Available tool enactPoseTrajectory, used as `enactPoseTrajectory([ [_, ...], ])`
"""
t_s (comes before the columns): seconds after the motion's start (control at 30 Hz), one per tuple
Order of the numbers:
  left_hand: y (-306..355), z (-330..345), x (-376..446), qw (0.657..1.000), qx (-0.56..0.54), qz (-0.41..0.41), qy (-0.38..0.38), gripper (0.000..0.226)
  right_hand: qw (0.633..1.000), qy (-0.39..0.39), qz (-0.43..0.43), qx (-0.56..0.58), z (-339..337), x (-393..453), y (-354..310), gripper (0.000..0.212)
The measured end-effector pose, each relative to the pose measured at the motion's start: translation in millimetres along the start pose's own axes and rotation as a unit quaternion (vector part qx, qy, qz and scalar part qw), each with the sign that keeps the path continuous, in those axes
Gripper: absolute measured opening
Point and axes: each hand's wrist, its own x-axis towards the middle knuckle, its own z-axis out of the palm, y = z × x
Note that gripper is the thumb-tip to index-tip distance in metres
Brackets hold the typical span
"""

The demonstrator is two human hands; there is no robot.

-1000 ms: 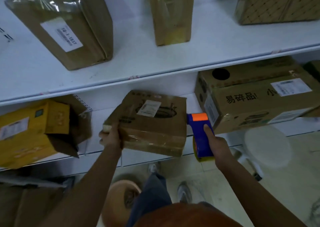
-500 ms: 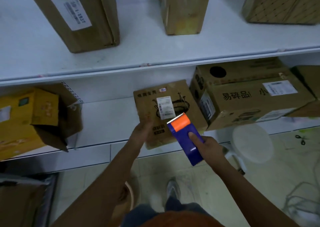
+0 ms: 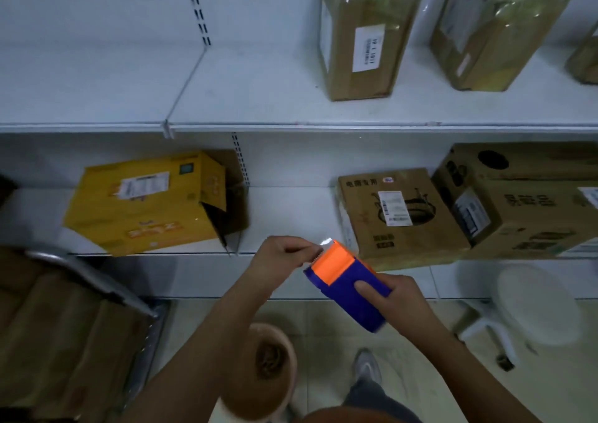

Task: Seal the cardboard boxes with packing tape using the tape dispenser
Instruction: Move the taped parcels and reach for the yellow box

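Note:
My right hand [image 3: 399, 303] grips a blue tape dispenser [image 3: 349, 285] with an orange front, held in the air below the lower shelf. My left hand [image 3: 281, 256] pinches the loose end of the clear tape at the dispenser's toothed edge. A brown cardboard box [image 3: 396, 215] with a white label lies on the lower shelf just beyond the dispenser, and no hand touches it. To the left on the same shelf lies a yellow box [image 3: 145, 206] with its end flap open.
A larger brown box [image 3: 524, 202] lies right of the labelled one. Two taped boxes [image 3: 362, 34] [image 3: 492, 31] stand on the upper shelf [image 3: 226, 89]. On the floor are a white stool [image 3: 537, 306], a big tape roll [image 3: 262, 371] and flattened cardboard [image 3: 58, 325].
The brown box went from my left hand onto the lower shelf. My left hand left it and moved to the dispenser's tape end. The view swung left.

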Motion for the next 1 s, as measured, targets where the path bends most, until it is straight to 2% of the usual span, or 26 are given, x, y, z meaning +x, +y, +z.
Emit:
enactPoseTrajectory([
  [0.1,-4.1,-23.4,-25.2,0.998,0.017,0.02,0.056,0.015,1.0,0.013,0.002,0.003,29.2,-13.1,-18.0,0.04],
  [0.3,-23.7,-53.4,-68.3,0.99,-0.036,-0.015,0.137,0.01,0.999,-0.036,0.008,-0.028,61.0,-33.2,-40.2,0.053],
  [0.4,-19.1,-88.1,-77.6,0.976,-0.084,-0.01,0.198,0.006,0.997,-0.025,0.014,-0.072,61.0,-43.2,-35.0,0.06],
  [0.5,-7.7,-105.7,-86.0,0.982,0.035,0.042,0.179,0.008,0.998,-0.016,0.046,-0.042,59.8,-50.1,-32.5,0.066],
  [0.57,-2.2,-91.8,-92.2,0.969,0.134,0.103,0.179,0.011,0.998,0.005,0.053,-0.037,65.1,-50.3,-31.4,0.071],
  [0.7,-10.7,-53.4,-98.3,0.87,0.36,0.243,0.234,0.016,0.993,0.06,0.07,-0.077,77.0,-43.7,-40.0,0.063],
  [0.77,-16.8,-42.1,-100.8,0.828,0.43,0.272,0.235,0.02,0.991,0.07,0.08,-0.083,79.5,-39.9,-43.1,0.062],
  [0.83,-17.9,-35.6,-105.0,0.804,0.451,0.304,0.24,0.027,0.99,0.078,0.085,-0.083,81.0,-39.6,-45.1,0.063],
  [0.9,-16.1,-34.5,-105.6,0.799,0.452,0.3,0.259,0.033,0.99,0.078,0.083,-0.077,81.7,-40.1,-45.8,0.063],
  [1.0,-12.4,-36.0,-105.6,0.831,0.424,0.233,0.275,0.034,0.989,0.09,0.081,-0.089,82.0,-43.2,-45.9,0.066],
])
